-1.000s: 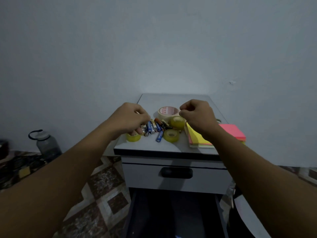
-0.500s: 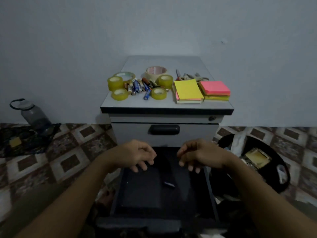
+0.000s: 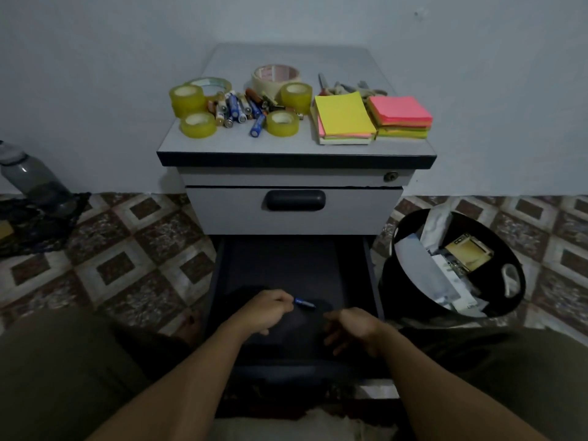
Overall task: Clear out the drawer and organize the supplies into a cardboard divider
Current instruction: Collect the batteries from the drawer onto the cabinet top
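**Stray battery picked from the bottom drawer**

A person kneeling at a small cabinet reaches into its open bottom drawer (image 3: 371,272); the left hand (image 3: 267,308) has its fingers (image 3: 284,301) curled in, the tips pinching one end of a blue battery (image 3: 305,303) near the front of the dark drawer floor; whether the cell is already lifted or lies on the floor cannot be told. The right hand (image 3: 350,326) hangs just beside it over the front of the drawer, loosely curled and holding nothing.

On the desk (image 3: 296,149) above sit the other supplies: yellow tape rolls (image 3: 282,122), a heap of batteries (image 3: 237,108) between them, and stacks of sticky notes (image 3: 345,117) to the right; a black bin (image 3: 389,281) full of scraps stands on the tiled floor beside the drawer. No cardboard divider is in view, so the sorting step looks not yet begun; the drawer is too dim to say whether anything else remains inside.

The battery is likely light, rigid and smooth, and being round it may roll or slip from a pinch at its tip; a hold across the middle of the barrel, thumb against two fingertips, would seem the surer grip. It needs no gentle handling, though on the desk it should rest against the heap so it does not roll off the edge.
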A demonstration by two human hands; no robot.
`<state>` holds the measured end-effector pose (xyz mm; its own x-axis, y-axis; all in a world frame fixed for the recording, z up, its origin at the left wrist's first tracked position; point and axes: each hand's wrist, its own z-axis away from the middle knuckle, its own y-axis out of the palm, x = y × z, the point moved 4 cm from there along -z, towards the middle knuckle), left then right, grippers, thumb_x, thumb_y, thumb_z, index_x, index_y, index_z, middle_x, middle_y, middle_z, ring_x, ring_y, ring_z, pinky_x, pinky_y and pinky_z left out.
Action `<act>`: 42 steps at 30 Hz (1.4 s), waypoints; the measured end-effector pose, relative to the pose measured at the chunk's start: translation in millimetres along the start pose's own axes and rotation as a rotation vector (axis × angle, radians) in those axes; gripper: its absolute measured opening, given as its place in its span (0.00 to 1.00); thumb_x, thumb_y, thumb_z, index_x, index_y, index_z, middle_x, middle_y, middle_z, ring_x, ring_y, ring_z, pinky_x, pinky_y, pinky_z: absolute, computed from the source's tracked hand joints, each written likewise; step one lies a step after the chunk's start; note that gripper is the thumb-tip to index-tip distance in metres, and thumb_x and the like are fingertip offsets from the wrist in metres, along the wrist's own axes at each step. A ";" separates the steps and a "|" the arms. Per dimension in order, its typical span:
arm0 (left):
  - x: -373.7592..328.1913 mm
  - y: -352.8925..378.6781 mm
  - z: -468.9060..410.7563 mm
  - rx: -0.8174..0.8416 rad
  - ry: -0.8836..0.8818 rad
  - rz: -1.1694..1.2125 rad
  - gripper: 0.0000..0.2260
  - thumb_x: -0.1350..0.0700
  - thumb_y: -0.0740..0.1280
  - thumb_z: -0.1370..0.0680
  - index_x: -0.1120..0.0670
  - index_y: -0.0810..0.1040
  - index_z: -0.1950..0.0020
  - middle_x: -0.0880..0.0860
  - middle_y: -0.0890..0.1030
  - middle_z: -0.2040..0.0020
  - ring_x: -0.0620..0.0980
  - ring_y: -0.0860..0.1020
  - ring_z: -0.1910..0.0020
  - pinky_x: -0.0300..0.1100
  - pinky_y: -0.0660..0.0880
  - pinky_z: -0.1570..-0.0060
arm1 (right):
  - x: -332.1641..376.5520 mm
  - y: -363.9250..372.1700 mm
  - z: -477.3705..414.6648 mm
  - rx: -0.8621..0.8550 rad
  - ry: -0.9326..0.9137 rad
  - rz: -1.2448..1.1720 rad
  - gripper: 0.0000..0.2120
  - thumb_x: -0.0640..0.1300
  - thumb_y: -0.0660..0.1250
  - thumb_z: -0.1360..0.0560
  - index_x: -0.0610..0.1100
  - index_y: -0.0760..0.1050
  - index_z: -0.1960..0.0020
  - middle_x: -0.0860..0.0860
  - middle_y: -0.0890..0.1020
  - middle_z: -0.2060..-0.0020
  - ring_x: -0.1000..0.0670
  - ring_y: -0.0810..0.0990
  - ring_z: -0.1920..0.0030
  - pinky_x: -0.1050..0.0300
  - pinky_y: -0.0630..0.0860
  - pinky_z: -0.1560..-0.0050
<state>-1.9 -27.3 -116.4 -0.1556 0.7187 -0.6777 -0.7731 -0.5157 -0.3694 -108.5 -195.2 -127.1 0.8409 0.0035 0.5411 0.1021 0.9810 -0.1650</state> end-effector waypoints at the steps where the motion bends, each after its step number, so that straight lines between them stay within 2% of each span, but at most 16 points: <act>1: 1.2 2.8 -3.6 0.003 -0.003 0.008 0.13 0.49 0.61 0.18 0.44 0.76 0.35 0.48 0.78 0.43 0.48 0.77 0.45 0.44 0.77 0.51 | -1.8 -0.2 -1.8 -0.017 0.010 -0.005 0.17 0.49 0.61 0.18 0.34 0.76 0.49 0.39 0.81 0.59 0.43 0.79 0.62 0.52 0.78 0.62; 5: 2.3 6.5 -16.9 -0.025 0.012 0.039 0.17 0.50 0.61 0.18 0.44 0.73 0.30 0.48 0.77 0.39 0.47 0.76 0.45 0.44 0.76 0.51 | -0.6 -3.8 -6.5 -0.101 -0.005 -0.035 0.20 0.51 0.59 0.17 0.33 0.76 0.46 0.39 0.81 0.58 0.44 0.78 0.66 0.55 0.76 0.66; 7: -0.3 7.1 -22.7 -0.042 0.049 0.002 0.17 0.51 0.60 0.18 0.45 0.74 0.29 0.51 0.76 0.34 0.49 0.76 0.41 0.45 0.75 0.47 | 1.1 -5.2 -11.8 -0.136 -0.019 -0.085 0.21 0.52 0.58 0.18 0.34 0.77 0.46 0.39 0.83 0.57 0.45 0.79 0.66 0.57 0.74 0.66; 10: -4.2 8.3 -28.5 -0.044 0.114 -0.102 0.17 0.54 0.60 0.18 0.46 0.74 0.29 0.49 0.71 0.28 0.50 0.71 0.32 0.45 0.68 0.33 | 0.9 -7.3 -22.1 -0.188 -0.047 -0.190 0.20 0.55 0.59 0.19 0.39 0.79 0.49 0.43 0.85 0.60 0.46 0.80 0.64 0.52 0.74 0.56; 12: -4.3 9.1 -31.2 -0.032 0.147 -0.163 0.18 0.56 0.59 0.18 0.46 0.74 0.29 0.48 0.69 0.27 0.49 0.69 0.31 0.42 0.65 0.30 | 0.7 -9.0 -24.5 -0.217 -0.065 -0.204 0.17 0.54 0.59 0.19 0.41 0.79 0.50 0.44 0.85 0.59 0.46 0.81 0.63 0.50 0.74 0.53; 16: -0.9 8.8 -33.3 -0.022 0.183 -0.215 0.19 0.61 0.57 0.19 0.47 0.77 0.32 0.48 0.73 0.29 0.48 0.71 0.32 0.37 0.65 0.33 | 0.2 -7.0 -19.9 -0.217 -0.095 -0.154 0.12 0.47 0.62 0.21 0.41 0.78 0.48 0.42 0.83 0.56 0.44 0.79 0.62 0.51 0.74 0.57; 19: 7.5 7.6 -34.7 -0.064 0.195 -0.235 0.16 0.62 0.60 0.19 0.49 0.80 0.35 0.48 0.78 0.36 0.46 0.75 0.38 0.35 0.69 0.37 | -2.2 -2.8 -21.0 -0.180 -0.082 -0.117 0.08 0.44 0.63 0.22 0.41 0.78 0.48 0.42 0.83 0.56 0.44 0.79 0.61 0.53 0.75 0.61; 24: 33.4 -0.8 -33.8 -0.165 0.077 -0.128 0.14 0.58 0.73 0.28 0.51 0.79 0.43 0.48 0.82 0.56 0.46 0.80 0.56 0.38 0.76 0.55 | -4.4 2.2 -25.2 -0.153 -0.101 -0.100 0.08 0.43 0.62 0.22 0.41 0.79 0.51 0.43 0.83 0.57 0.45 0.79 0.63 0.54 0.75 0.64; 27: 38.7 -1.5 -32.0 -0.143 0.049 -0.134 0.21 0.52 0.80 0.36 0.47 0.76 0.47 0.48 0.81 0.59 0.45 0.80 0.62 0.39 0.77 0.62 | -2.8 2.3 -27.1 -0.182 -0.136 -0.096 0.08 0.42 0.60 0.22 0.42 0.78 0.49 0.42 0.84 0.56 0.46 0.80 0.64 0.55 0.75 0.65; 29: 40.2 -1.2 -31.8 -0.126 0.034 -0.193 0.26 0.49 0.80 0.41 0.44 0.74 0.46 0.49 0.80 0.56 0.47 0.81 0.59 0.41 0.78 0.58 | -2.2 2.4 -27.8 -0.199 -0.166 -0.043 0.08 0.39 0.60 0.22 0.43 0.76 0.47 0.42 0.83 0.55 0.46 0.80 0.65 0.55 0.75 0.66; 31: 40.6 -1.8 -30.7 -0.139 0.032 -0.266 0.25 0.51 0.80 0.39 0.43 0.73 0.47 0.48 0.80 0.56 0.47 0.80 0.58 0.40 0.77 0.58 | -3.3 5.0 -29.4 -0.178 -0.210 0.045 0.09 0.37 0.65 0.24 0.44 0.76 0.44 0.43 0.82 0.54 0.46 0.80 0.64 0.55 0.78 0.66; 33: 41.2 -2.9 -28.8 -0.171 0.030 -0.320 0.21 0.55 0.78 0.37 0.44 0.73 0.49 0.48 0.80 0.56 0.46 0.80 0.59 0.39 0.76 0.60 | -4.0 9.3 -33.8 -0.134 -0.308 0.202 0.15 0.38 0.73 0.28 0.47 0.75 0.44 0.49 0.81 0.52 0.48 0.82 0.56 0.54 0.82 0.57; 35: 42.5 -3.3 -28.1 -0.191 0.028 -0.321 0.19 0.56 0.78 0.35 0.44 0.73 0.51 0.48 0.80 0.55 0.46 0.80 0.58 0.40 0.78 0.58 | -3.2 16.0 -35.8 -0.106 -0.372 0.409 0.19 0.41 0.78 0.32 0.52 0.74 0.46 0.53 0.81 0.50 0.52 0.81 0.49 0.59 0.79 0.45; 36: 43.3 -3.2 -27.5 -0.195 0.028 -0.312 0.18 0.56 0.78 0.35 0.44 0.74 0.52 0.49 0.80 0.55 0.47 0.80 0.58 0.42 0.79 0.56 | -2.8 19.3 -37.2 -0.093 -0.386 0.461 0.20 0.42 0.78 0.33 0.53 0.74 0.47 0.53 0.81 0.48 0.53 0.81 0.48 0.61 0.78 0.42; 39: 43.6 -3.5 -25.1 -0.196 0.032 -0.283 0.17 0.57 0.77 0.34 0.45 0.74 0.53 0.49 0.81 0.57 0.48 0.81 0.59 0.45 0.81 0.53 | -0.3 29.1 -40.9 -0.069 -0.428 0.615 0.19 0.43 0.77 0.32 0.50 0.75 0.44 0.52 0.81 0.47 0.52 0.80 0.47 0.65 0.74 0.43; 42: 43.1 -3.1 -22.7 -0.195 0.036 -0.262 0.16 0.58 0.77 0.33 0.46 0.75 0.51 0.49 0.82 0.58 0.47 0.81 0.58 0.46 0.81 0.52 | 0.6 33.7 -44.3 -0.081 -0.464 0.741 0.15 0.43 0.72 0.28 0.48 0.75 0.42 0.49 0.82 0.44 0.48 0.80 0.44 0.62 0.73 0.43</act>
<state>7.8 -5.4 -158.9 0.0574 0.8238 -0.5640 -0.6510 -0.3974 -0.6467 -81.0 -170.8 -168.8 0.4064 0.7300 0.5495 -0.3322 0.6783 -0.6554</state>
